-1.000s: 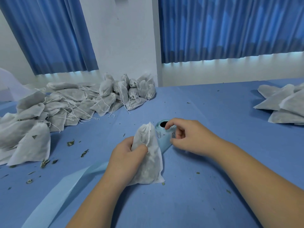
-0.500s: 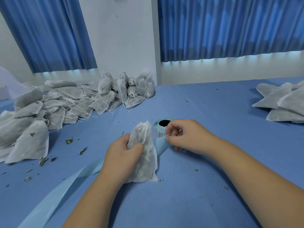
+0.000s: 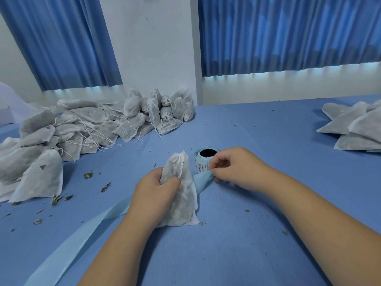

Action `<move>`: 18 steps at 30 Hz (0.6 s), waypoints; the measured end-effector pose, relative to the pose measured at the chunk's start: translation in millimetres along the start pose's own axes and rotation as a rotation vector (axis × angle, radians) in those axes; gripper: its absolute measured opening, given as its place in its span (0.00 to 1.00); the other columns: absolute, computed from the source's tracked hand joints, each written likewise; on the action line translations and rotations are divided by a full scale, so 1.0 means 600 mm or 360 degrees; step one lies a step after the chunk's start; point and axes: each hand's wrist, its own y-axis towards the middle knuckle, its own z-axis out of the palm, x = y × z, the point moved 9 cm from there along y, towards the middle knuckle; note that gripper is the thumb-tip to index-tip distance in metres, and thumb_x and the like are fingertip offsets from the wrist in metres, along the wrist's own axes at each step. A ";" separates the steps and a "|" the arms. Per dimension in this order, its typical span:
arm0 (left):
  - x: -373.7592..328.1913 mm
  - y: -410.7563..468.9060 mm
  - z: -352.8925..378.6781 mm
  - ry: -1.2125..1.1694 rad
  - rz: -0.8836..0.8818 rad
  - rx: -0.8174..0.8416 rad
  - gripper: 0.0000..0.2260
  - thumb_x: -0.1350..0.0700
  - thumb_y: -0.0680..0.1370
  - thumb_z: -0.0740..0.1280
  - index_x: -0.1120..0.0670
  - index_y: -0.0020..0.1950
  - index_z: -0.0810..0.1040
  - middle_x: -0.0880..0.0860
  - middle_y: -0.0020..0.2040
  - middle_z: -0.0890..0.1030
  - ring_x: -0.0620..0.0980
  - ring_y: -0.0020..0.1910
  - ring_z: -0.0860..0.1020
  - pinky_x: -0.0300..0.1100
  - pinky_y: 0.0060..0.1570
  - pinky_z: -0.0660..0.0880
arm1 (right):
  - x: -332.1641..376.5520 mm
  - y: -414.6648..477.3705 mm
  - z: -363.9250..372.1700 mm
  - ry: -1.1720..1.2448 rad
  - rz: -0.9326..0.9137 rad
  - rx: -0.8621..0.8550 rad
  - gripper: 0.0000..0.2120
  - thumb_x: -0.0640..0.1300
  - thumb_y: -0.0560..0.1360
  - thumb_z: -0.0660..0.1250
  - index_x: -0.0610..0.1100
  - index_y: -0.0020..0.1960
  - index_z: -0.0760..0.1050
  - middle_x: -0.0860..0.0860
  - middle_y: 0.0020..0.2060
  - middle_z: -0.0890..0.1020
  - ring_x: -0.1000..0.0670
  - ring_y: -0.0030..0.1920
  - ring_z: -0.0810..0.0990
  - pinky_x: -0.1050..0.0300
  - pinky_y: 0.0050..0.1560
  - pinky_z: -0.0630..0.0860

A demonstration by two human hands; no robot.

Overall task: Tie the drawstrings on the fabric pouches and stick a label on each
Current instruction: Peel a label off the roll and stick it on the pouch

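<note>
L hand grips a white fabric pouch mid-desk: fingers curled round its left side, thumb across the front. Pouch is tilted, neck up, bottom edge on the desk. Neck is gathered and the drawstring hangs down the front by the thumb. Dark filling shows thru the fabric.

Just right of the pouch a label roll stands on end, hollow core up, w/ a printed barcode label on its side. R hand is right beside the roll, thumb + forefinger pinching the pale-blue backing strip where it leaves the roll, other fingers curled in. Can't tell if a label is betw. the fingertips. The strip passes under the pouch and L wrist, then runs diagonally to the desk's near-left edge.

A big pile of filled pouches covers the far-left part of the desk up to the far edge by the wall, many w/ loose strings trailing. A smaller stack of pouches lies at the right edge. Dried leaf bits are scattered in front of the left pile, a few by the R forearm. Blue curtains hang behind the desk.
</note>
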 end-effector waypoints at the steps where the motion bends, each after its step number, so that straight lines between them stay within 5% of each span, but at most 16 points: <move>1: 0.001 0.000 0.000 -0.0002 -0.0005 -0.0001 0.12 0.58 0.74 0.62 0.52 0.33 0.63 0.43 0.25 0.64 0.42 0.24 0.63 0.36 0.25 0.61 | -0.001 0.001 0.000 0.0011 0.0009 0.0000 0.12 0.34 0.70 0.65 0.49 0.37 0.80 0.52 0.29 0.83 0.55 0.32 0.79 0.54 0.40 0.78; 5: 0.004 0.003 -0.003 -0.0003 -0.0039 -0.0026 0.11 0.58 0.74 0.62 0.52 0.33 0.65 0.43 0.25 0.65 0.42 0.23 0.63 0.37 0.26 0.61 | -0.008 0.002 -0.005 0.0117 0.0045 -0.0003 0.14 0.31 0.70 0.63 0.49 0.41 0.79 0.50 0.29 0.83 0.51 0.33 0.82 0.59 0.34 0.74; 11: 0.006 0.001 -0.005 0.0009 -0.0078 -0.0036 0.10 0.58 0.74 0.62 0.52 0.34 0.64 0.44 0.26 0.64 0.44 0.24 0.63 0.40 0.29 0.60 | -0.022 0.000 -0.018 0.0085 0.0142 0.0093 0.11 0.32 0.68 0.64 0.45 0.47 0.73 0.48 0.30 0.84 0.48 0.31 0.81 0.45 0.40 0.78; 15: 0.010 0.000 -0.007 -0.0037 -0.0121 -0.0040 0.11 0.58 0.75 0.62 0.53 0.34 0.64 0.46 0.28 0.65 0.48 0.29 0.65 0.41 0.31 0.61 | -0.034 -0.004 -0.023 -0.0002 0.0259 0.0179 0.10 0.32 0.70 0.64 0.44 0.48 0.74 0.49 0.29 0.83 0.52 0.31 0.79 0.58 0.36 0.76; 18: 0.009 0.000 -0.007 -0.0036 -0.0118 -0.0040 0.12 0.58 0.75 0.62 0.52 0.33 0.63 0.44 0.26 0.64 0.46 0.27 0.64 0.40 0.30 0.60 | -0.043 -0.008 -0.028 -0.0058 0.0324 0.0232 0.10 0.34 0.70 0.65 0.45 0.49 0.76 0.48 0.31 0.84 0.52 0.30 0.78 0.57 0.37 0.75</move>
